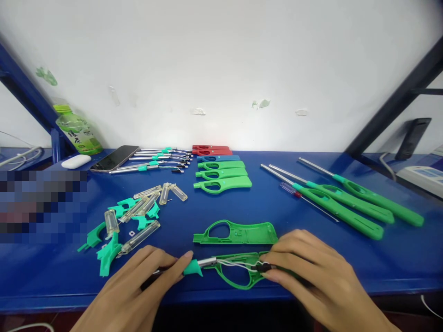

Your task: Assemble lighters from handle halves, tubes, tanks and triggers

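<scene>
My left hand (136,281) is closed around the metal tube of a lighter nozzle, close to its teal collar (192,267). White wires (235,264) run from the tube to a small black igniter (263,267), which my right hand (313,265) pinches between thumb and fingers. Beneath the wires lies a green lighter shell half (238,282) with its inner side up, partly covered by my right fingers. Just behind it, a second green shell half (254,233) also shows its ribbed inside.
Clear fuel tanks (140,237) and teal triggers (110,254) lie scattered left. Further back are wired nozzle tubes (152,163), a phone (116,159), a bottle (78,131) and stacked shells (226,183). Right are assembled green lighters (346,216) and a screwdriver (290,189).
</scene>
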`<state>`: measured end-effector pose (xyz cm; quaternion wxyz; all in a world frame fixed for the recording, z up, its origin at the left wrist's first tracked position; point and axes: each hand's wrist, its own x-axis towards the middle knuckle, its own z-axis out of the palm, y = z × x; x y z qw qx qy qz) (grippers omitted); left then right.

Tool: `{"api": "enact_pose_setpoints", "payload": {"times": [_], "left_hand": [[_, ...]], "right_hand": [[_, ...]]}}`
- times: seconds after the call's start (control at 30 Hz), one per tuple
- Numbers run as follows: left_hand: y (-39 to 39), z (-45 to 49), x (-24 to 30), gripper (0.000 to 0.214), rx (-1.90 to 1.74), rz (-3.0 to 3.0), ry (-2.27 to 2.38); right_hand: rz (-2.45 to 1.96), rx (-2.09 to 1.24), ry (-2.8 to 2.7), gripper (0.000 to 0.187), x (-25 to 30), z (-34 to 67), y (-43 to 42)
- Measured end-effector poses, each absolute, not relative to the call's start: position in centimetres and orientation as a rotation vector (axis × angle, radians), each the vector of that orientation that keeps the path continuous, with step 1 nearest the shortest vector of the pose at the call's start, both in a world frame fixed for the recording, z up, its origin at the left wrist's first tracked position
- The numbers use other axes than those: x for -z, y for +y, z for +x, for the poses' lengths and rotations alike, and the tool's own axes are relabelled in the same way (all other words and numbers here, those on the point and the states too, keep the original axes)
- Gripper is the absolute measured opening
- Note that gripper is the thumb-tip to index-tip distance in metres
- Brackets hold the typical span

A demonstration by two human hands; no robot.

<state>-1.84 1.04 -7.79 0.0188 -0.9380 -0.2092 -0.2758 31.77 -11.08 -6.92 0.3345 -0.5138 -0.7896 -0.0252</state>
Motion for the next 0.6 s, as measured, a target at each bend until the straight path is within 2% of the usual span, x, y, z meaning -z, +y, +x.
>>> {"api": "enact_pose_setpoints", "payload": {"times": [0.23, 0.6], "left_hand": [[1.35, -1.73, 8.02, 0.068, 0.841, -2.917, -0.681], [0.72, -1.79, 7.78, 0.081, 0.741, -2.946, -0.738]], "right_hand": [[-1.338, 0.082, -2.053, 0.012, 6.87, 31.77, -10.87], [-1.342, 0.071, -2.034, 0.012, 6.80, 31.69, -11.08]]}}
